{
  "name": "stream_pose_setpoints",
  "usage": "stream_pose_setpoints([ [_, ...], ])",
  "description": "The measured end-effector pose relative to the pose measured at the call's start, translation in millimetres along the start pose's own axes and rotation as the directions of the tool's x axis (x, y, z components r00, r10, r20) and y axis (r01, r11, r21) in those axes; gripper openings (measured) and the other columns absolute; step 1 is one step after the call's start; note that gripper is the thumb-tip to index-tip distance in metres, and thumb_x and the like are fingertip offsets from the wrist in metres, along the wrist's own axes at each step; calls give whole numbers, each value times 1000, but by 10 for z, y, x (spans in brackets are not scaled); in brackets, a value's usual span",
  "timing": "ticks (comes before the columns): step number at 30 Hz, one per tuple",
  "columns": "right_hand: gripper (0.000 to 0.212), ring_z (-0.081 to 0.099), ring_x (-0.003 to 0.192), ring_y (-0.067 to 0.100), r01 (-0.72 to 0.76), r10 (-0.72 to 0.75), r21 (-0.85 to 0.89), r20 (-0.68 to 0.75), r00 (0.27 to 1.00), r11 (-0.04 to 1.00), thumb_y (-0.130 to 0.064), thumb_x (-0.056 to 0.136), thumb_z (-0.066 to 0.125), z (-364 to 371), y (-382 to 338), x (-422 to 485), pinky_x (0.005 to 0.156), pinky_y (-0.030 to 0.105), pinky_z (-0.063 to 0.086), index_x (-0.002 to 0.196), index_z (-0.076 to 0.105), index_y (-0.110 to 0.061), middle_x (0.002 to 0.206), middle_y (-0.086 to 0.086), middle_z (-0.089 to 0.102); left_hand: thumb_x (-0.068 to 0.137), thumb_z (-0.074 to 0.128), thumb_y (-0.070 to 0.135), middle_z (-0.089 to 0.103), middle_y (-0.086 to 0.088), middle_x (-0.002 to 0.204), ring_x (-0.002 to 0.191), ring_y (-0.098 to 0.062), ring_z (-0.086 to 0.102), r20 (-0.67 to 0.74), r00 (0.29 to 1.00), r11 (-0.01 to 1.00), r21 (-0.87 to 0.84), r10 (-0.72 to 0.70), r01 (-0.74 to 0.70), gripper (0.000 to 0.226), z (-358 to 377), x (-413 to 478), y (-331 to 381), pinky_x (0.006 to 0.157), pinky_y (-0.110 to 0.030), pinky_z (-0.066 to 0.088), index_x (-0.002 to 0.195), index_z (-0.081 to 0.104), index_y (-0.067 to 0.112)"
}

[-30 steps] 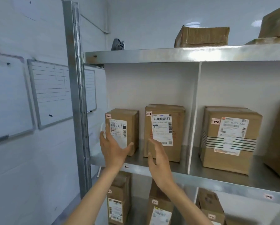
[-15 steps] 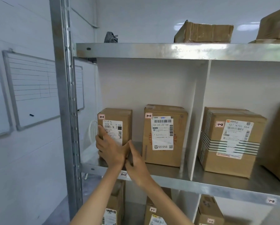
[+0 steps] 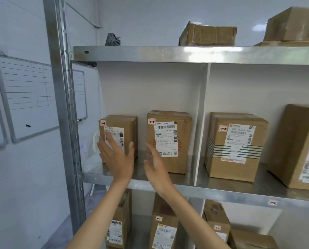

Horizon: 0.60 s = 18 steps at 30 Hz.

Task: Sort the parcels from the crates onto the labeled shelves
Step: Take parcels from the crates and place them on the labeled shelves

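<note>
- two bare hands are raised in front of the middle shelf (image 3: 221,188), both with fingers straight and holding nothing.
- the left hand (image 3: 117,159) is spread wide over the front of the small box (image 3: 127,128). its fingers (image 3: 108,142) cover the lower left of the box's label, and the thumb points toward the box's right edge. i cannot tell whether the palm presses the cardboard or sits just off it.
- the right hand (image 3: 155,166) stands edge-on in front of the gap between the small box and the second box (image 3: 181,153). its fingertips overlap that box's left edge; contact is unclear.
- both boxes stand upright and apart in the shelf's left compartment, each with a "1-1" tag at its upper left corner.
- right of the white divider (image 3: 201,123) stands a third box (image 3: 239,169) tagged "1-2".
- a whiteboard (image 3: 28,97) hangs on the wall left of the steel post (image 3: 60,87).
</note>
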State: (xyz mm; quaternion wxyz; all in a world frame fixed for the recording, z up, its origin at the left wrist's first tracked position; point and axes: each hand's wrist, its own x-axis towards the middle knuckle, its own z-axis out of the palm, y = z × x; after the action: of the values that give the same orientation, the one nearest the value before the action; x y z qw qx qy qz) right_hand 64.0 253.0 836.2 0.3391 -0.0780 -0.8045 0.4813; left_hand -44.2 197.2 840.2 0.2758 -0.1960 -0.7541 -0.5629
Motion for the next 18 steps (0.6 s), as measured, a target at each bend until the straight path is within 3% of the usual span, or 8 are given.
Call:
stream_pose_setpoints([
  [4, 50, 35, 127, -11, 112, -114, -26, -79, 990, 993, -4, 97, 41, -320, -202, -217, 102, 3, 28, 139, 37, -31, 143, -17, 39, 94, 47, 28, 24, -10, 151, 140, -27, 22, -104, 983, 981, -113, 148, -160, 58, -28, -230, 355, 111, -50, 31, 145, 19, 20],
  [9, 44, 50, 118, -3, 258, -267, -67, -250, 931, 964, 2, 94, 43, -956, -360, -474, 99, 13, 40, 131, 46, -21, 128, -9, 54, 93, 44, 18, 39, -7, 138, 131, -20, 36, -165, 937, 895, -284, 309, -345, 43, 27, -694, 1057, 109, -32, 32, 135, 35, 15],
  [13, 43, 53, 114, -2, 254, -268, -85, -330, 905, 963, 3, 93, 44, -1557, -332, -630, 100, 17, 42, 127, 49, -22, 121, -8, 58, 92, 47, 11, 44, -8, 133, 128, -19, 40, -173, 895, 841, -308, 410, -445, 39, 223, -1087, 1554, 109, -35, 33, 131, 42, 11],
  [18, 40, 53, 115, 4, 252, -274, -108, -376, 885, 962, 0, 94, 44, -2258, -209, -815, 99, 21, 44, 128, 50, -21, 123, -8, 58, 89, 50, 1, 47, -7, 129, 124, -11, 41, -117, 858, 779, -373, 499, -504, 39, 534, -1611, 2030, 107, -17, 28, 126, 45, 12],
])
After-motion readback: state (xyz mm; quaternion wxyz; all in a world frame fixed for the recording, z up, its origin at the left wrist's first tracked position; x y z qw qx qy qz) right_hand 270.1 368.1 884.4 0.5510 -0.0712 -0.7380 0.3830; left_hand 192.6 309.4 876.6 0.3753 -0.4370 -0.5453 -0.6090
